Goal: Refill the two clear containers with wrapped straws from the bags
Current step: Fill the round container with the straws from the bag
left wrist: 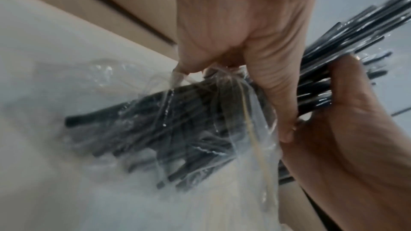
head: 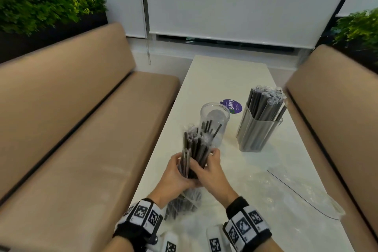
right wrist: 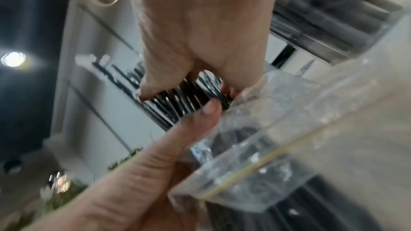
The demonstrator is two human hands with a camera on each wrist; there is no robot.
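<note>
Both hands grip one bundle of dark wrapped straws (head: pixel 195 147) upright over the table's near left part. My left hand (head: pixel 178 172) curls round it from the left, my right hand (head: pixel 206 168) from the right. The bundle's lower end sits in a clear plastic bag (head: pixel 184 204) that hangs below the hands (left wrist: pixel 200 129). Just behind stands a round clear container (head: pixel 214 122) holding a few straws. To the right, a square clear container (head: pixel 257 133) is packed with straws (head: pixel 263 104). In the right wrist view the fingers (right wrist: pixel 200 59) close over the straw bundle (right wrist: pixel 184 97).
The white table (head: pixel 229 75) runs between two tan benches (head: pixel 81 129) (head: pixel 337 108). A flat clear bag (head: pixel 296 196) lies at near right. A purple round sticker (head: pixel 231 105) sits behind the round container. Plants (head: pixel 41 2) line the bench backs.
</note>
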